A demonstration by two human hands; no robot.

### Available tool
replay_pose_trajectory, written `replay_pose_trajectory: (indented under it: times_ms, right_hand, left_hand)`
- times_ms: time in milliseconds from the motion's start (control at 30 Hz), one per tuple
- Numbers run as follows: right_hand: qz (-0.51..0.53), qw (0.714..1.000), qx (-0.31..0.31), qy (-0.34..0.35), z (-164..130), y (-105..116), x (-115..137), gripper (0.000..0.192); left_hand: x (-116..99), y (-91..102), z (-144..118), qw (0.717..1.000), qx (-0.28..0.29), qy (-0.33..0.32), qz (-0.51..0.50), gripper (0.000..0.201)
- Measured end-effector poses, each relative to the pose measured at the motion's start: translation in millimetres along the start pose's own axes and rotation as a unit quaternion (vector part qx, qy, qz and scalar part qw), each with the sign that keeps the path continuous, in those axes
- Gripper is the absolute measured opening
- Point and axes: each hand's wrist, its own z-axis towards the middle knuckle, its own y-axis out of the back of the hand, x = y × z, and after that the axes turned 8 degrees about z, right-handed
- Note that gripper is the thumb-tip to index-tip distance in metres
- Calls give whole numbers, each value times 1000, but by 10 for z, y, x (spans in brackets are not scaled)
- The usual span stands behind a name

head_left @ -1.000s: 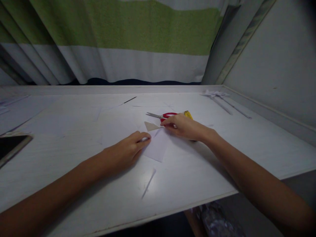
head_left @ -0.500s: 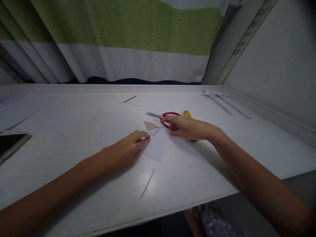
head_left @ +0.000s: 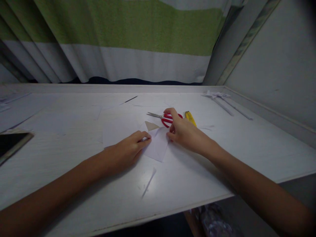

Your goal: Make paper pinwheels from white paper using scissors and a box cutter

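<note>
My left hand (head_left: 128,149) presses its fingertips on the left edge of a folded white paper (head_left: 158,146) lying on the white table (head_left: 74,144). A small tan triangular flap (head_left: 150,125) shows at the paper's top. My right hand (head_left: 184,130) rests at the paper's right edge, its index finger stretched onto the red handles of a pair of scissors (head_left: 164,117) just beyond. The scissors lie flat with blades pointing left. A yellow utility knife (head_left: 190,117) lies right of the scissors, beside my right hand.
A dark phone or tablet (head_left: 11,144) lies at the table's left edge. Rolled paper pieces (head_left: 221,98) sit at the back right near the wall. A thin paper strip (head_left: 148,182) lies near the front edge. A striped curtain (head_left: 128,39) hangs behind.
My right hand has drawn back toward me and turned, with the index finger now reaching onto the scissors' handles; the yellow knife is uncovered. My left hand has stayed on the paper.
</note>
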Motion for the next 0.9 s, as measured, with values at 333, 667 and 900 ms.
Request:
replay_pose_trajectory:
  times_ms: [333, 667, 900]
  right_hand:
    - [19, 999, -27, -14, -77, 52, 113, 44]
    - [22, 998, 10, 57, -95, -7, 183, 23]
    - [51, 997, -30, 49, -58, -12, 161, 28]
  left_hand:
    - [-16, 22, 12, 1000, 11, 2, 2, 36]
    - [7, -8, 16, 1000, -7, -13, 2, 36]
    - [29, -32, 9, 1000, -9, -6, -3, 35]
